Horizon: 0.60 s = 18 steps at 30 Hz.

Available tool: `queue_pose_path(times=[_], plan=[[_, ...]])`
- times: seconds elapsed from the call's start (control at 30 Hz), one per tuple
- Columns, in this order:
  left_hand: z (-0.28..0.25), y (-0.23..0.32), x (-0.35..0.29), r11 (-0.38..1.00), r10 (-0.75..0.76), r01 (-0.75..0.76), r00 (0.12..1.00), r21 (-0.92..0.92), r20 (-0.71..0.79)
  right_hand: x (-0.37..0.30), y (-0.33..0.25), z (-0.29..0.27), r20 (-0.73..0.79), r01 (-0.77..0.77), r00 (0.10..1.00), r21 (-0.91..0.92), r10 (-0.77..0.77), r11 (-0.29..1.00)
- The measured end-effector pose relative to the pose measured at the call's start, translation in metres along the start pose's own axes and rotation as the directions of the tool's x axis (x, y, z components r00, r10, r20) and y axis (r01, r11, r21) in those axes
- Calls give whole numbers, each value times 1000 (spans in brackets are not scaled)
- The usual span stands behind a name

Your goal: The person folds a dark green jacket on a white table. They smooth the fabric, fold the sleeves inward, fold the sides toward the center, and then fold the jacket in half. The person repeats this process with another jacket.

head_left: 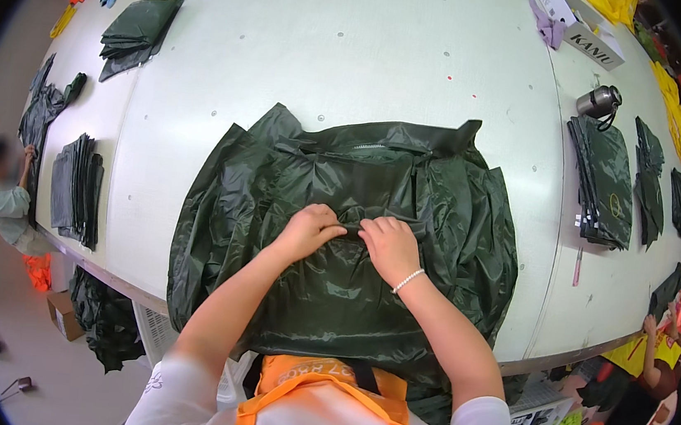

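Note:
A shiny dark green rain jacket [315, 293] lies spread on the white table in front of me, its near edge hanging toward my lap. Near its far edge, a short stretch of zipper [368, 146] shows among the folds. My left hand [307, 234] and my right hand [391, 249] are closed close together at the jacket's middle, thumbs pointing at each other. Between them they pinch a narrow crosswise fold of the fabric. A white beaded bracelet [409, 280] circles my right wrist. The fingertips are partly hidden in the cloth.
Folded dark green garments [140, 30] and another stack [76, 189] lie on the left; more piles [601, 182] lie on the right beside a metal flask [599, 101]. A white box [584, 26] stands far right. One person [11, 186] works at left, another [661, 358] at right.

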<state>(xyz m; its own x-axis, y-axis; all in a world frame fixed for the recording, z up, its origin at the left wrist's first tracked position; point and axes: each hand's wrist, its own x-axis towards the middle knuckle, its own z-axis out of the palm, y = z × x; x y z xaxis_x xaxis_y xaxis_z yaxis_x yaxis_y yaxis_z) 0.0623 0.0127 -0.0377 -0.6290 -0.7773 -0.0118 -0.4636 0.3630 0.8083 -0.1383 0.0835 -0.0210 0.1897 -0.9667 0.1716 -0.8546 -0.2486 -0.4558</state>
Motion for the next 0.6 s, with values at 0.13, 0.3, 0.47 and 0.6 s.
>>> queue_pose_path(times=[0.13,0.3,0.47,0.6], plan=[[-8,34,17,928,-157,216,966,305,-206,38,6,-1,253,-377,907,135,336,916],[7,38,8,864,288,-218,953,454,-92,59,10,-1,352,-462,847,115,399,879],[3,13,14,928,186,-155,981,338,-60,44,-7,-4,-117,-14,993,-154,-5,988],[-10,-2,39,994,-5,3,1000,109,17,37,-2,9,-187,-9,982,13,11,1000]])
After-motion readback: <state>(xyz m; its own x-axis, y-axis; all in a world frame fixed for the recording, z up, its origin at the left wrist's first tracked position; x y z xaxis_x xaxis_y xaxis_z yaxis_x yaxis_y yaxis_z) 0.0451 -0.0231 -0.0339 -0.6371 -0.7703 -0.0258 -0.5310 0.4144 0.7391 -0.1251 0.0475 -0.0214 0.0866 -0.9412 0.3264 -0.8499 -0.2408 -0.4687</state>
